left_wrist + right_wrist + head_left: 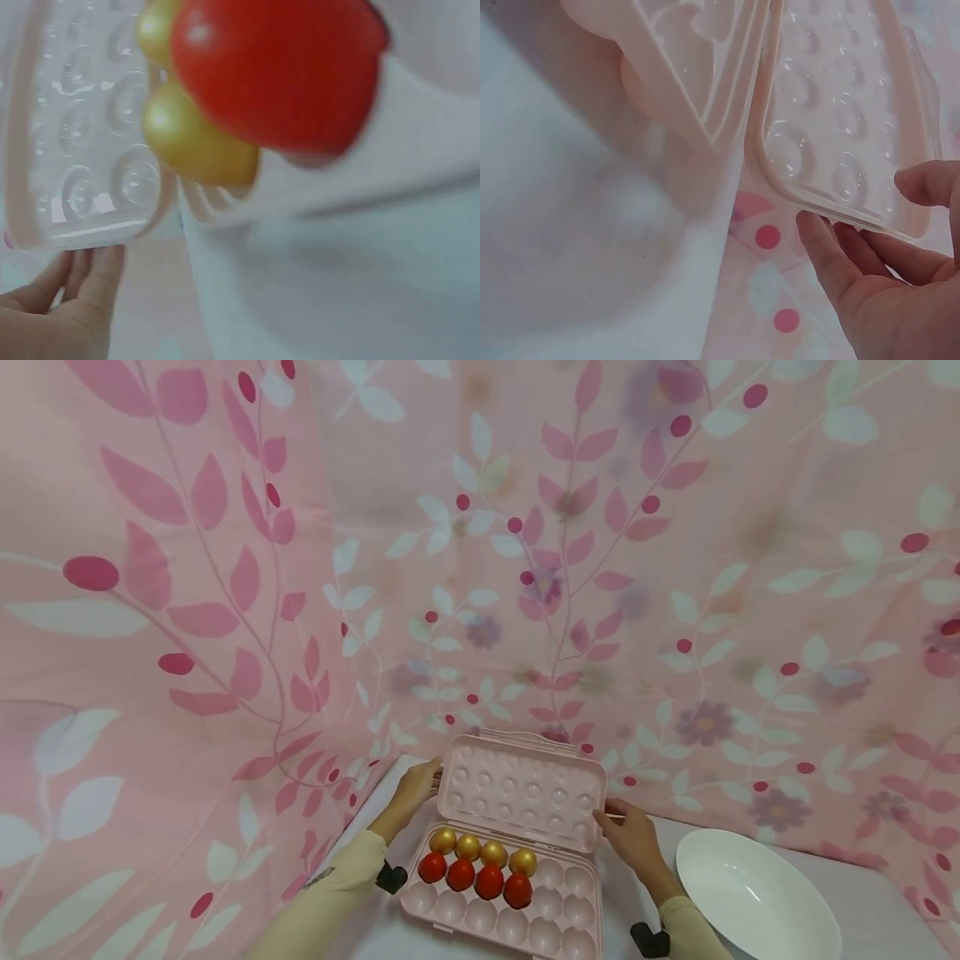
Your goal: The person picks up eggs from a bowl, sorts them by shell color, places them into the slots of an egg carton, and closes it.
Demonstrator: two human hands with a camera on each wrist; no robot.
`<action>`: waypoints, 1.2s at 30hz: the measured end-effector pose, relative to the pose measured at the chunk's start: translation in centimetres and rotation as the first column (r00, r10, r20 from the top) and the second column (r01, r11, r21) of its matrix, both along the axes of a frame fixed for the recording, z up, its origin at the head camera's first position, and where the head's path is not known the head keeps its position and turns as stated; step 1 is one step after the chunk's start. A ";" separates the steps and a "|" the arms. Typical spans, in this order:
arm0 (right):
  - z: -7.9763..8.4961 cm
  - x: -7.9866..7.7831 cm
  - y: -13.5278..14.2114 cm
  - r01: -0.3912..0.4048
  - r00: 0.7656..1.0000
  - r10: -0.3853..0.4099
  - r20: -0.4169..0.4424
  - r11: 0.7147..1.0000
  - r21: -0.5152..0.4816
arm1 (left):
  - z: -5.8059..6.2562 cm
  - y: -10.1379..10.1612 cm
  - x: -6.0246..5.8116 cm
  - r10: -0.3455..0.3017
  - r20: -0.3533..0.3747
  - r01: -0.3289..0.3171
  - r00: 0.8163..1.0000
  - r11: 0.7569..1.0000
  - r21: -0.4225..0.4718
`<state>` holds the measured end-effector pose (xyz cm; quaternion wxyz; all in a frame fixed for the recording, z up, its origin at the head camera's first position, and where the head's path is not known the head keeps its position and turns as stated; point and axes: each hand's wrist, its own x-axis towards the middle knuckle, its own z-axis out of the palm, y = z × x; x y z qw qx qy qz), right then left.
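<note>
A pale pink plastic egg carton (pixel 420 902) lies open on the table, its dimpled lid (pixel 517 789) tilted up at the back. Several gold eggs (pixel 492 854) fill part of the back row, with several red eggs (pixel 489 882) in the row before them. At the lid's left edge, my left hand (pixel 411 793) holds on with its fingertips, partly hidden behind it. My right hand (pixel 633 839) pinches the lid's right edge. In the right wrist view, the thumb (pixel 926 182) is on the inner face and the fingers are under the rim.
A large white bowl (pixel 757 893) stands on the white-covered table (pixel 862 881) to the right of the carton. Pink leaf-patterned cloth (pixel 480 568) hangs behind the table and along its left side. The carton's front row and right-hand cups hold no eggs.
</note>
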<state>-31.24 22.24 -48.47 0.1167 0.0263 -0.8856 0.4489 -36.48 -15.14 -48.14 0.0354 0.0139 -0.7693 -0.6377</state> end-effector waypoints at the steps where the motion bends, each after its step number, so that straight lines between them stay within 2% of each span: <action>1: 0.0 0.5 0.0 0.001 1.000 0.000 -0.029 1.000 0.010 | 0.0 -0.2 0.3 -0.003 -0.013 0.003 1.000 1.000 0.020; 5: 0.1 2.1 0.1 0.033 0.989 -0.027 -0.143 0.999 0.039 | 0.1 -1.0 1.6 -0.036 -0.070 0.042 0.997 0.995 0.088; 8: 0.2 3.2 0.1 0.047 0.982 -0.041 -0.186 0.999 0.027 | 0.1 -1.7 2.7 -0.057 -0.110 0.070 0.992 0.991 0.116; 13: 0.4 5.2 0.2 0.013 0.982 -0.035 -0.186 0.993 -0.117 | -0.2 -2.8 4.4 -0.074 -0.136 0.087 0.988 0.992 0.093; 16: 0.3 6.2 0.3 -0.009 0.977 -0.033 -0.209 0.980 -0.198 | -0.4 -3.3 5.3 -0.074 -0.130 0.080 0.989 0.996 0.048; 20: -0.2 7.3 0.6 -0.002 0.965 -0.047 -0.257 0.982 -0.189 | -1.0 -3.9 6.3 -0.053 -0.113 0.050 0.992 0.998 -0.029; 24: -0.6 8.4 0.7 -0.052 0.950 0.007 -0.313 0.989 -0.137 | -1.6 -4.5 7.5 -0.056 -0.133 0.034 0.990 0.985 -0.167; 27: -0.8 9.2 0.4 -0.114 0.933 0.090 -0.349 0.992 -0.049 | -1.7 -4.7 8.6 -0.089 -0.177 0.029 0.980 0.948 -0.317; 29: -1.1 9.7 0.2 -0.143 0.914 0.142 -0.380 0.989 0.026 | -1.9 -4.9 9.2 -0.125 -0.212 0.026 0.969 0.908 -0.418; 32: -2.0 10.3 -0.2 -0.177 0.885 0.219 -0.411 0.975 0.137 | -2.6 -5.1 9.9 -0.197 -0.241 0.044 0.950 0.851 -0.523; 34: -2.7 10.7 -0.4 -0.182 0.884 0.250 -0.396 0.963 0.201 | -3.1 -5.2 10.4 -0.261 -0.242 0.072 0.935 0.804 -0.590; 36: -3.6 10.9 -0.6 -0.188 0.893 0.266 -0.362 0.954 0.235 | -3.6 -5.3 11.0 -0.311 -0.230 0.101 0.922 0.768 -0.632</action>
